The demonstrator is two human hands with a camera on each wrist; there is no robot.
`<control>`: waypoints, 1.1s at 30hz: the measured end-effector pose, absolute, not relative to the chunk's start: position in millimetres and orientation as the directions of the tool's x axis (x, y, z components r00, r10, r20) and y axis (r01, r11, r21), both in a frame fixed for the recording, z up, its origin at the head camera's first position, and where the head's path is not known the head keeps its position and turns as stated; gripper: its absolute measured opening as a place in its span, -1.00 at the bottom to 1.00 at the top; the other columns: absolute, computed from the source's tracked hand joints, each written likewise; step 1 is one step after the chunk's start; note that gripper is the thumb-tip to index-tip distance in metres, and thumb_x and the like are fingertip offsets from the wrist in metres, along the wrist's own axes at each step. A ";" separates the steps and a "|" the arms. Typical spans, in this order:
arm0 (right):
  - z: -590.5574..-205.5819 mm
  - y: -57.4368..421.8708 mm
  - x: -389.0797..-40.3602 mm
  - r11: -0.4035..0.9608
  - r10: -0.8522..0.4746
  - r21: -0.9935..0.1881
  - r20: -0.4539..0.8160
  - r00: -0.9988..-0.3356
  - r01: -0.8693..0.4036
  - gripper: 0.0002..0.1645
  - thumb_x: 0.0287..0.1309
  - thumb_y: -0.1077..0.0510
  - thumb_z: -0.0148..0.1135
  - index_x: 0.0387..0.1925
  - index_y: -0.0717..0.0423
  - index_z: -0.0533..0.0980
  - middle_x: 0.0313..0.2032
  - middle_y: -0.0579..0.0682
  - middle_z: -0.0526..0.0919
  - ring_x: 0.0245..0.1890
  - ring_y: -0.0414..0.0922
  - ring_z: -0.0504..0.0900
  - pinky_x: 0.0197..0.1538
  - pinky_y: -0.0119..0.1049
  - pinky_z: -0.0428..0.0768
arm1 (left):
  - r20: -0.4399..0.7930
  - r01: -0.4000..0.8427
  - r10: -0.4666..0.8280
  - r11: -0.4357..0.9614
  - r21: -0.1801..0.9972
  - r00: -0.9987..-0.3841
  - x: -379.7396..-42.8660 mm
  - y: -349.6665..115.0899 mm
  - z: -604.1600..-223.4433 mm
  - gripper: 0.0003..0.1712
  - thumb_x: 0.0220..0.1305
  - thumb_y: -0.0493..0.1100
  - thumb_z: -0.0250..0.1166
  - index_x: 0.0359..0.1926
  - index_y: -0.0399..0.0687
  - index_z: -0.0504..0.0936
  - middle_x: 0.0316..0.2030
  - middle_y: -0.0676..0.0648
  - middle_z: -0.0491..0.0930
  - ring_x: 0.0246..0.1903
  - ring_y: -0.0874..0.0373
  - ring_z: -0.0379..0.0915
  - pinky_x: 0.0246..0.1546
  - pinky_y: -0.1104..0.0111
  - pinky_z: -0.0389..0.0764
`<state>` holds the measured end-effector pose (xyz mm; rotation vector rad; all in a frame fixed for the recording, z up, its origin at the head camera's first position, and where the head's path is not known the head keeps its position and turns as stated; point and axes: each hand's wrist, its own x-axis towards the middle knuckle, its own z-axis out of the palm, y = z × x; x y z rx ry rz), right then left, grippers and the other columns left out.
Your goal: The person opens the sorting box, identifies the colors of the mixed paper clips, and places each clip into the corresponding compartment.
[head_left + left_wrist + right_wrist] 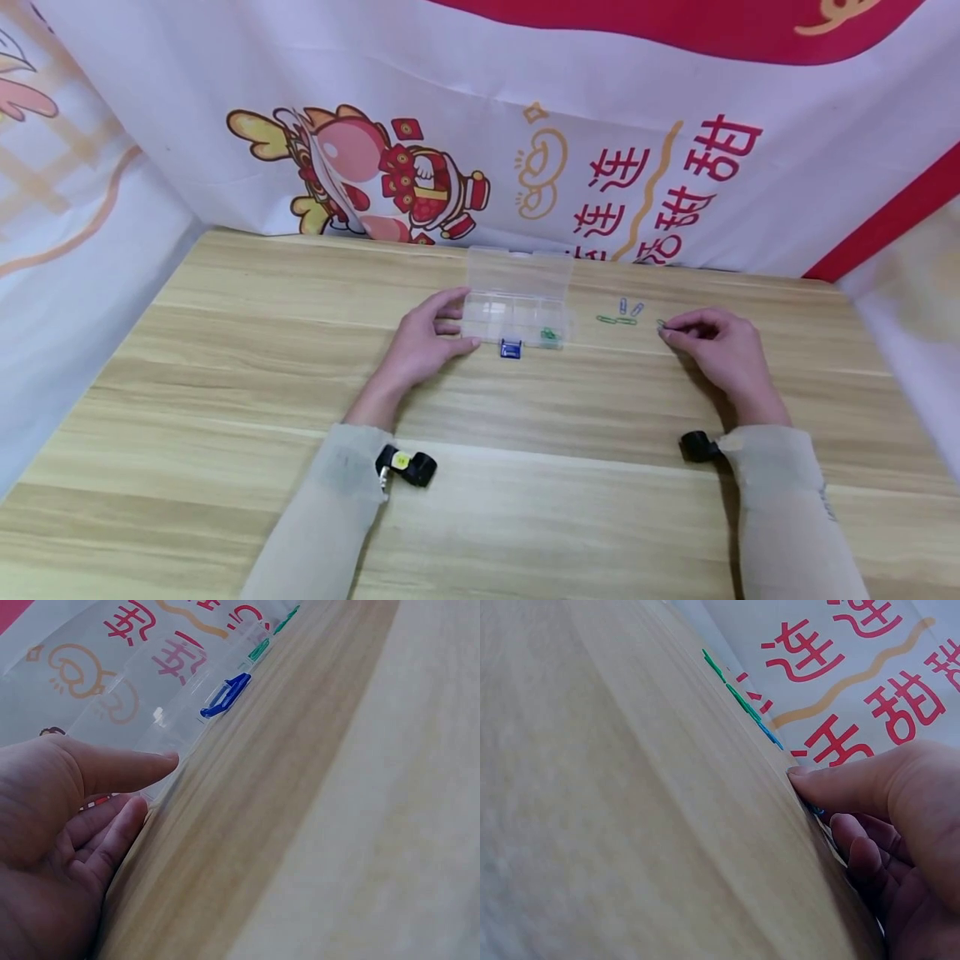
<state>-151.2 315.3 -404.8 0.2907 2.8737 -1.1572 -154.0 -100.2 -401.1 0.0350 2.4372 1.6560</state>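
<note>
Right hand [717, 346]: pinching a paperclip [817, 811]
Clear box [525, 311]: sitting left of that, kinda running sideways
Left hand [426, 337]: gripping its end

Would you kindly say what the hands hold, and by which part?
The left hand holds the clear box by its left end; the right hand pinches a paperclip, part unclear.

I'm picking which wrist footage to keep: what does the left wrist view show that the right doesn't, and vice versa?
Only the left wrist view shows the left hand and a blue latch. Only the right wrist view shows the right hand and a blue clip. Both show the wooden tabletop, the printed cloth with red characters, and green clips, perhaps not the same ones.
</note>
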 end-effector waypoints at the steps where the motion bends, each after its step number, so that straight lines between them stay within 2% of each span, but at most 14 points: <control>1: -405.0 315.3 -151.5 0.709 0.162 -0.681 -0.099 -0.982 0.185 -0.47 0.41 -0.27 0.37 0.09 0.04 0.71 0.11 0.08 0.64 0.01 -0.02 0.48 -0.01 -0.25 0.44 | -0.148 -0.091 0.128 0.375 0.923 -0.981 -154.0 -100.4 -401.3 -0.07 0.25 -0.30 0.57 0.58 0.20 0.42 0.35 -0.18 0.57 0.28 -0.13 0.60 0.36 0.05 0.68; 9: -403.2 315.6 -151.3 0.698 0.161 -0.691 -0.102 -0.982 0.187 -0.46 0.43 -0.28 0.34 0.10 0.05 0.69 0.07 0.07 0.64 0.00 -0.04 0.47 -0.02 -0.28 0.45 | -0.150 -0.092 0.129 0.373 0.923 -0.980 -155.3 -102.0 -400.9 -0.05 0.23 -0.31 0.57 0.59 0.20 0.41 0.35 -0.18 0.57 0.28 -0.12 0.60 0.36 0.06 0.69; 15: -402.2 315.1 -150.3 0.635 0.195 -0.738 -0.135 -0.971 0.230 -0.41 0.40 -0.34 0.33 0.17 -0.02 0.65 0.05 -0.06 0.60 -0.01 -0.10 0.45 -0.11 -0.42 0.53 | -0.145 -0.089 0.127 0.372 0.924 -0.981 -154.2 -102.3 -401.1 -0.05 0.24 -0.29 0.57 0.59 0.19 0.40 0.35 -0.18 0.57 0.28 -0.12 0.60 0.36 0.06 0.69; 22: -394.7 317.1 -151.0 0.451 0.256 -0.837 -0.212 -0.943 0.311 -0.52 0.38 -0.27 0.40 0.16 -0.13 0.63 -0.06 -0.25 0.60 -0.12 -0.15 0.49 -0.24 -0.43 0.59 | -0.147 -0.090 0.134 0.361 0.928 -0.980 -152.0 -100.2 -404.5 -0.04 0.22 -0.32 0.58 0.59 0.17 0.41 0.35 -0.17 0.58 0.27 -0.12 0.61 0.34 0.08 0.71; 25: -389.0 320.1 -149.5 0.378 0.258 -0.875 -0.213 -0.942 0.302 -0.55 0.39 -0.20 0.42 0.18 -0.14 0.63 -0.08 -0.30 0.62 -0.14 -0.16 0.50 -0.26 -0.42 0.59 | -0.140 -0.083 0.134 0.360 0.929 -0.981 -151.6 -99.7 -404.5 -0.04 0.21 -0.32 0.58 0.58 0.16 0.41 0.35 -0.18 0.58 0.27 -0.12 0.62 0.33 0.08 0.71; 33: -380.7 316.5 -148.5 0.456 0.209 -0.857 -0.160 -0.965 0.241 -0.56 0.47 -0.16 0.34 0.22 -0.09 0.62 -0.07 -0.31 0.62 -0.14 -0.19 0.55 -0.25 -0.46 0.67 | -0.137 -0.080 0.131 0.366 0.927 -0.982 -151.3 -101.5 -401.7 -0.04 0.21 -0.31 0.58 0.58 0.17 0.42 0.35 -0.18 0.58 0.27 -0.12 0.62 0.34 0.08 0.71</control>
